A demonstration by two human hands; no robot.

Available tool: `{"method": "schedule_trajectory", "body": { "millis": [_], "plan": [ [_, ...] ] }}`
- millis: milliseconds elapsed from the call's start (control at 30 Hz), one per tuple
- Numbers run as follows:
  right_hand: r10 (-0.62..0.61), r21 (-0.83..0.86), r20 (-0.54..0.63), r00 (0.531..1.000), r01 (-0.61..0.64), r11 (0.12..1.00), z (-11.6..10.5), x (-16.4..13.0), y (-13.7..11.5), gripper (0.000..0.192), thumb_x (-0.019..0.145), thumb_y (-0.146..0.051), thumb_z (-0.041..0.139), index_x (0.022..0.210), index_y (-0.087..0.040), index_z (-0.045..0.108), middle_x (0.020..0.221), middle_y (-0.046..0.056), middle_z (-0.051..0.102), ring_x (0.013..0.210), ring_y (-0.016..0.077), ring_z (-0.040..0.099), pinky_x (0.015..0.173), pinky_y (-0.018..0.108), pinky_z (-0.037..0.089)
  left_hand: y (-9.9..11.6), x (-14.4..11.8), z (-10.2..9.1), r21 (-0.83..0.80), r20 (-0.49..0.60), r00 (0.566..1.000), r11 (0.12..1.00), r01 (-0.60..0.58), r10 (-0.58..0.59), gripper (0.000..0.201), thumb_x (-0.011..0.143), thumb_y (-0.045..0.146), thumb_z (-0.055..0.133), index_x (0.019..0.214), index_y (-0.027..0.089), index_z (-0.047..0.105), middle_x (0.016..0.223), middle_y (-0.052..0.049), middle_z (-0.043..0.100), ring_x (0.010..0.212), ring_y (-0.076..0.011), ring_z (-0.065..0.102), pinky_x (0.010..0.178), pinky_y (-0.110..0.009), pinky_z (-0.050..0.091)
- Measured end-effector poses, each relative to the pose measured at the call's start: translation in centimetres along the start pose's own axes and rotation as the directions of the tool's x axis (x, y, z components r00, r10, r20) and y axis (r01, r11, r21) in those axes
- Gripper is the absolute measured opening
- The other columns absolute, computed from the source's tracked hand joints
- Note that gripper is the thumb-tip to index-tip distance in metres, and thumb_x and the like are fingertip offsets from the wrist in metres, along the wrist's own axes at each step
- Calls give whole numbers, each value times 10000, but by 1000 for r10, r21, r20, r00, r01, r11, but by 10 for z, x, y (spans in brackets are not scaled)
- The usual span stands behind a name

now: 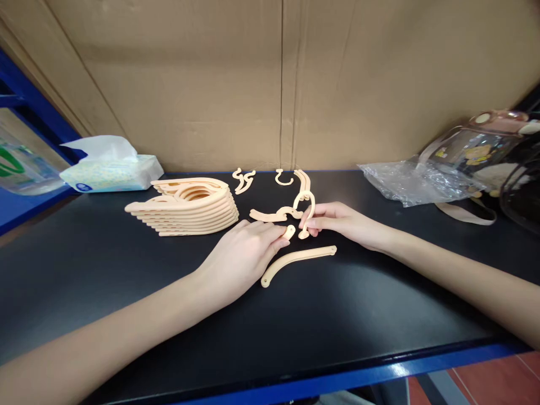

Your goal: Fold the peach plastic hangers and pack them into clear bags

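My left hand (247,247) pinches a cream plastic hanger piece; only its rounded end (290,232) with a small hole shows past the fingertips. In my right hand (337,218) is a cream hanger hook (311,211), held upright by thumb and fingers, its flat base pointing down. The two pieces are close together but apart. A loose curved hanger arm (297,259) lies on the black table just in front of both hands. Behind the fingers rests another hanger arm (265,216) with a curved notch. Left of my left hand stands a stack of folded hangers (189,222).
At the back lie several loose hooks (244,181), a single hook (284,179) and some hanger arms (304,183). A tissue pack (112,173) is at left. Clear plastic wrap (405,183) and a transparent bottle (472,149) with a strap sit right. Cardboard (189,84) walls the back.
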State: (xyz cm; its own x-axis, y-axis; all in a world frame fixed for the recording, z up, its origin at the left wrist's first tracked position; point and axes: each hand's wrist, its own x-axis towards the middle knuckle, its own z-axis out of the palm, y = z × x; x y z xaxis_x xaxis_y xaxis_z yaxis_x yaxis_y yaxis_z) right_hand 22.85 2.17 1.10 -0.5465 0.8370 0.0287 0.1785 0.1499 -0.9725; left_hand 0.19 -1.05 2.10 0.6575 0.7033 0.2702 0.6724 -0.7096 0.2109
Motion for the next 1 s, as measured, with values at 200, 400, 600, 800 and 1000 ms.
{"method": "schedule_trajectory", "body": {
  "millis": [200,400,600,800,1000],
  "plan": [
    [-3,41,-57,998,5,999,-1,2,5,170,818,-330,675,888,-178,703,803,1,652,745,124,563,768,302,446,-7,-2,5,-180,45,998,983,43,-36,269,998,275,393,891,172,617,833,-21,620,804,-171,572,705,-285,406],
    [-8,65,-69,998,13,998,-1,2,4,147,823,-321,672,855,-179,689,772,-6,637,734,120,568,755,299,445,-12,-2,7,-156,60,998,988,6,4,200,940,208,416,866,170,598,781,-4,567,726,-155,521,635,-280,375],
    [12,69,-60,998,-8,998,0,0,3,157,826,-327,678,869,-179,706,791,-1,668,767,122,579,781,296,443,-13,0,7,-194,52,998,980,-32,42,212,945,206,426,970,171,634,848,-7,602,777,-152,536,681,-279,391],
    [-9,108,-79,997,18,994,-2,1,7,139,806,-306,710,865,-180,711,770,-14,676,742,107,587,759,278,445,-15,-1,7,-195,52,996,979,-54,66,247,961,217,422,1062,174,642,855,-10,609,794,-156,544,700,-277,398],
    [-14,160,-100,995,29,987,-1,3,7,186,779,-286,741,867,-190,608,747,-27,674,718,109,605,732,277,455,-16,-2,8,-180,44,995,980,-82,91,236,965,212,422,1040,161,640,840,-11,599,777,-153,540,685,-276,390]
  ]
}}
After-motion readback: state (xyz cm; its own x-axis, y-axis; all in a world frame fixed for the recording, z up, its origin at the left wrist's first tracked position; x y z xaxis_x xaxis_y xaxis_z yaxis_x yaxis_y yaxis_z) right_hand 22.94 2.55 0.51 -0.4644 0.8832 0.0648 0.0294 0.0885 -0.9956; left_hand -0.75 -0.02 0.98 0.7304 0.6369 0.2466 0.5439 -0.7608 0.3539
